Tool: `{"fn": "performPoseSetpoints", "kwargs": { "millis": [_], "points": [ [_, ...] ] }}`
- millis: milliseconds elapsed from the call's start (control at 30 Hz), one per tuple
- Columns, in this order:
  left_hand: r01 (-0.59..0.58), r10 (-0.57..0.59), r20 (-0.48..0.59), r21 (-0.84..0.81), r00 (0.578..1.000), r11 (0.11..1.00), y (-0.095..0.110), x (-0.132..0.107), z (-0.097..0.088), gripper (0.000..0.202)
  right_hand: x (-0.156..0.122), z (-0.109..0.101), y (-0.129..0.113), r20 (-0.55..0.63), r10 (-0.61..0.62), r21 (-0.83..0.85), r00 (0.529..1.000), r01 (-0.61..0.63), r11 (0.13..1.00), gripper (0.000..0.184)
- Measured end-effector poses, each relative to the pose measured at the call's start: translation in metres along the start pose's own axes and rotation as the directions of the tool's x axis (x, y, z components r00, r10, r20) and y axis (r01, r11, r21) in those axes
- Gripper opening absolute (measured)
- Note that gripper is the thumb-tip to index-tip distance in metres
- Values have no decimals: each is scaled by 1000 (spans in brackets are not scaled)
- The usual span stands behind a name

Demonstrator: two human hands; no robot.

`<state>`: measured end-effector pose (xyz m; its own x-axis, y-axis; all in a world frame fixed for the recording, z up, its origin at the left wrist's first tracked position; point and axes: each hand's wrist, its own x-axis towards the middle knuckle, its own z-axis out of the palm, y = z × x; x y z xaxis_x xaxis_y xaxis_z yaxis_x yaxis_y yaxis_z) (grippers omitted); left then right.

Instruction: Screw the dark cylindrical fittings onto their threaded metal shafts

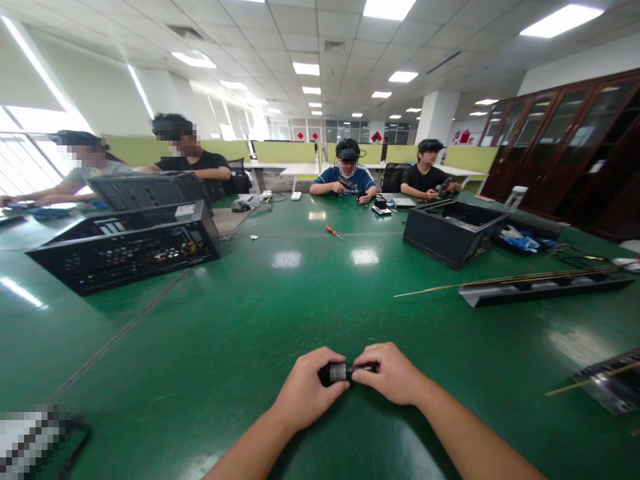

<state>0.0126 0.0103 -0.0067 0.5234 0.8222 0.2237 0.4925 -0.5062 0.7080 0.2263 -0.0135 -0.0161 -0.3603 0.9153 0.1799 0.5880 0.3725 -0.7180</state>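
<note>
My left hand (306,390) and my right hand (393,373) meet low over the green table (240,320), both closed round a small dark cylindrical tool with a metal band (343,372). The left hand wraps its thicker black end. The right hand's fingers pinch the thinner end. What exactly the tool is I cannot make out.
An open black computer case (130,247) lies at the left, another case (453,232) at the right with a flat black panel (545,287) in front of it. A red-handled screwdriver (333,231) lies mid-table. Several people sit at the far side and left.
</note>
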Motion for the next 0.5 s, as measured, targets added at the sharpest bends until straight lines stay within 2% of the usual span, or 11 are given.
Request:
{"fn": "performPoseSetpoints", "kwargs": {
  "millis": [500],
  "points": [
    [9, -9, -1, 1, 1000, 1000, 3, 0, -1, 28, 0, -1, 1, 9, 2, -15, 1000, -2, 1000, 17]
  ]
}}
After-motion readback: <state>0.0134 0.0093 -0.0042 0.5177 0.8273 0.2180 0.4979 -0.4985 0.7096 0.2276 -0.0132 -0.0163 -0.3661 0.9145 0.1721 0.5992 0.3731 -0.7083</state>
